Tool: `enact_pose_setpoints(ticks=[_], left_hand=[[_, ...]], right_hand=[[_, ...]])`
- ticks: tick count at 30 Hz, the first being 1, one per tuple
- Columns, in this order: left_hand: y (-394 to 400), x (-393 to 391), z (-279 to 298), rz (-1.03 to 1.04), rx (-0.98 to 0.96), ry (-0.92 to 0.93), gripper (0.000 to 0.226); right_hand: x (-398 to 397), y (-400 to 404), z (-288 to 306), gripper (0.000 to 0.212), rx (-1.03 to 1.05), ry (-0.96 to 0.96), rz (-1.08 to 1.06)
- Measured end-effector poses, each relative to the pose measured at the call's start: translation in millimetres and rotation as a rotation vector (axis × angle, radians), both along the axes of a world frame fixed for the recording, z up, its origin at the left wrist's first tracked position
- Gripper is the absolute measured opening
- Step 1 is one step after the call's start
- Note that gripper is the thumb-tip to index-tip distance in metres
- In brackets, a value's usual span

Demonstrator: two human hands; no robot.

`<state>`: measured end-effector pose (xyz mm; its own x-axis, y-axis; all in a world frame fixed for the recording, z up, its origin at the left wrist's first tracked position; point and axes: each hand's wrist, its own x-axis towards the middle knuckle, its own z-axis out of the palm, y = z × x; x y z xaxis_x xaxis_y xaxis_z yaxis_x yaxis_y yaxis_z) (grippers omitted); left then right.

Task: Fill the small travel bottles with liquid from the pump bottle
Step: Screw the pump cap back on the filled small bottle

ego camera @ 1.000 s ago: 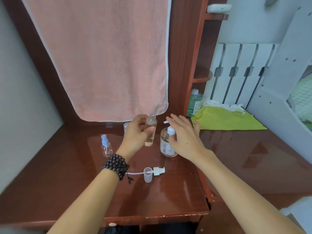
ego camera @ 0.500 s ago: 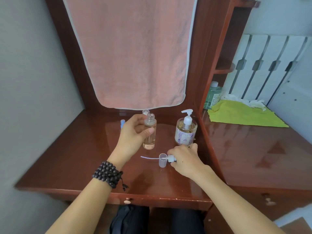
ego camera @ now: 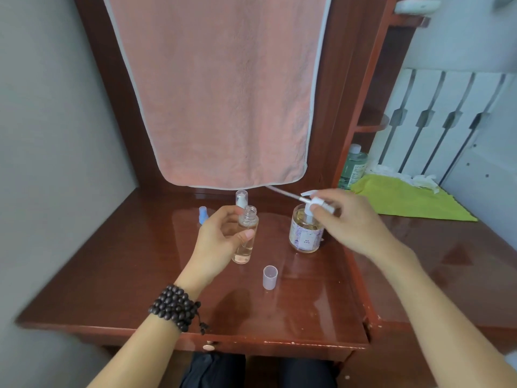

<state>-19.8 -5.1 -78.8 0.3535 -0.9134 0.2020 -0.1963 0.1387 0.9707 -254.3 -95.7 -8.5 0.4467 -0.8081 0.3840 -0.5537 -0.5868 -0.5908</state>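
My left hand (ego camera: pixel 223 236) grips a clear travel bottle (ego camera: pixel 246 239) that stands uncapped on the desk, with pale liquid in it. Just to its right stands the pump bottle (ego camera: pixel 306 233), round and clear with a lilac label. My right hand (ego camera: pixel 349 219) pinches a small white sprayer head (ego camera: pixel 317 203) above the pump bottle, its thin dip tube (ego camera: pixel 282 192) pointing up and left. A clear cap (ego camera: pixel 270 277) stands alone on the desk in front. A blue-topped small bottle (ego camera: pixel 203 217) and another capped small bottle (ego camera: pixel 241 198) stand behind my left hand.
A pink towel (ego camera: pixel 221 88) hangs over the back of the red-brown desk (ego camera: pixel 117 275). To the right lie a green cloth (ego camera: pixel 405 200) and a green bottle (ego camera: pixel 354 166) by a wooden upright. The desk's front edge runs near my forearms.
My right hand has lifted the sprayer head with its tube off the desk to above the pump bottle, leaving the clear cap behind. My left hand still holds the travel bottle.
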Motion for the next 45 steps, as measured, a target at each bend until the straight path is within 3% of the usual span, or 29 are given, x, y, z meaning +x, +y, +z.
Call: enact_pose_setpoints(ticks=[4, 15, 22, 26, 31, 40, 42, 45], left_hand=[[-6, -6, -4, -0.004, 0.012, 0.016, 0.037], [-16, -15, -9, -0.026, 0.026, -0.022, 0.038], [-17, -25, -2, -0.065, 0.036, -0.079, 0.036], [-16, -34, 2, -0.101, 0.028, -0.093, 0.036], [-18, -41, 5, -0.132, 0.018, -0.157, 0.038], [-16, -48, 12, -0.134, -0.004, -0.181, 0.039], [-15, -49, 12, -0.142, -0.006, -0.176, 0.039], [-13, -50, 12, -0.139, -0.005, -0.166, 0.039]], right_hand=[[-15, 6, 35, 0.01, 0.1, -0.132, 0.069], [-15, 5, 38, 0.004, 0.081, -0.052, 0.175], [-12, -6, 35, 0.001, 0.0, 0.083, 0.208], [-3, -11, 36, 0.016, -0.1, 0.292, 0.288], [9, -19, 30, 0.021, -0.151, 0.431, 0.298], [17, -14, 34, 0.011, -0.236, 0.536, 0.328], [17, -17, 31, 0.018, -0.196, 0.547, 0.307], [17, -24, 23, 0.051, -0.132, 0.563, 0.24]])
